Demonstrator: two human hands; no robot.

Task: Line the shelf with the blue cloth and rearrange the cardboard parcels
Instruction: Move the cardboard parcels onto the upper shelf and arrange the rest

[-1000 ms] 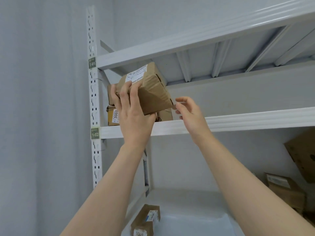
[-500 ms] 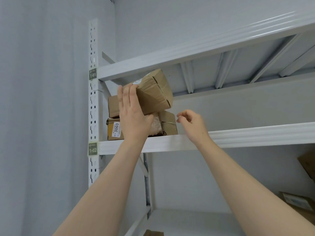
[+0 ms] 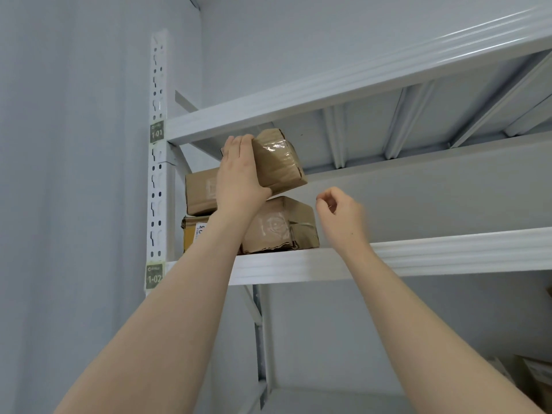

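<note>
Supporting post [image 3: 158,189]: white painted metal, punched with rows of slots, at the left end of the rack; it carries two small green tags, tag 1-01 [image 3: 156,132] and tag 1-02 [image 3: 154,277].
Yellow box [image 3: 194,234]: glossy yellow card with a white sticker, in the far left corner of the shelf, partly hidden by the forearm.
Plain parcel [image 3: 200,191]: flat brown cardboard, matte, stacked on the yellow box.
Left hand [image 3: 239,180]: fingers straight and pressed together, flat against the left face of the tilted parcel; the thumb hooks under its lower edge.
Tilted parcel [image 3: 279,161]: brown cardboard block wrapped in shiny clear tape, tipped up to the left, above the taped parcel; whether they touch I cannot tell.
Taped parcel [image 3: 280,225]: crumpled brown card under wrinkled tape, at the shelf's front edge, just beside the yellow box.
Right hand [image 3: 343,216]: blurred, fingers loosely curled, thumb near the forefinger, holding nothing, just right of the taped parcel.
Shelf [image 3: 418,258]: white ribbed metal beam.
Upper shelf [image 3: 358,82]: same white metal, ribs beneath.
Lower boxes [image 3: 537,375]: brown cardboard, bottom right corner.
</note>
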